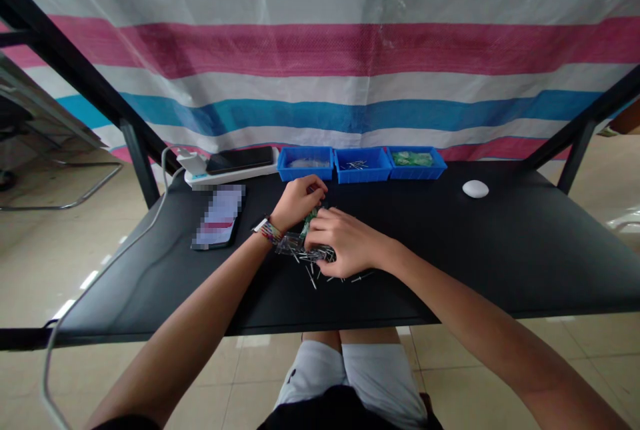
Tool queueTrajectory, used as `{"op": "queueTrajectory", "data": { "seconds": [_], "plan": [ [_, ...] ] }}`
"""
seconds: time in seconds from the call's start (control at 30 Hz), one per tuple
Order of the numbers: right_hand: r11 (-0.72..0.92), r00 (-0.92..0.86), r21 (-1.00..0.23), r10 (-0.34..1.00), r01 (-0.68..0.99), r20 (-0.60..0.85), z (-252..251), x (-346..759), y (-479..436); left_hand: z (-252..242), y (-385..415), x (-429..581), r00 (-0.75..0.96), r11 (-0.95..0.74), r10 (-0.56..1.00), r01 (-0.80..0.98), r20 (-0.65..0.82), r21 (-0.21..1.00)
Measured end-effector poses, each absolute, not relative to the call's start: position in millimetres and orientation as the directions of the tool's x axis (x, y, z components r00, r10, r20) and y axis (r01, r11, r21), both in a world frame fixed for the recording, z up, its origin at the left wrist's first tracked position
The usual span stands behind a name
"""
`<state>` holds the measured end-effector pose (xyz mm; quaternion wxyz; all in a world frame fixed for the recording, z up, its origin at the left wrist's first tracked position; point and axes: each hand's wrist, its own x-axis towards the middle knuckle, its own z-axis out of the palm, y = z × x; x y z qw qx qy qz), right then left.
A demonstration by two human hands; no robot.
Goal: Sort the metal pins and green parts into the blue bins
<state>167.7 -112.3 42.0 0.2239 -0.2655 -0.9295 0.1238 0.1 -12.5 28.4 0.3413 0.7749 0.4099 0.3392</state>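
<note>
A loose pile of thin metal pins that look like blind rivets [311,277] lies on the black table, mixed with small clear plastic bags [289,243] and green pieces [309,222]. My right hand [347,240] is cupped over the pile, thumb apart from the fingers, its fingertips among the pins. Just beyond and to the left, my left hand [299,203] has its fingers curled inward above the green pieces. Whatever sits between those fingertips is too small to make out. A bracelet and a dark band circle the left wrist.
Three blue bins line the back: the left bin [305,173] holds clear bags, the middle bin [363,175] a few pins, the right bin [419,171] green packets. A phone [217,220], a power strip [235,172] with another phone, and a white mouse [475,189] share the table [475,257].
</note>
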Motion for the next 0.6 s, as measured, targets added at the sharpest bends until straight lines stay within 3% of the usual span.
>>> {"op": "queueTrajectory", "data": {
  "seconds": [0.23, 0.47, 0.6],
  "plan": [
    [0.847, -0.786, -0.214, 0.532, 0.487, 0.316, 41.6, 165.2, -114.7, 26.9, -10.1, -1.1, 0.438, -0.425, 0.865, 0.380, 0.245, 0.822],
    [0.862, -0.773, -0.232, 0.507, 0.451, 0.382, 42.4, 170.8, -110.6, 24.6, -9.0, -1.5, 0.438, -0.419, 0.866, 0.372, 0.241, 0.828],
    [0.823, -0.664, -0.294, 0.567, 0.487, 0.487, 41.3, 177.6, -102.9, 22.9, -7.7, -1.2, 0.440, -0.392, 0.868, 0.321, 0.231, 0.862]
  ]
}}
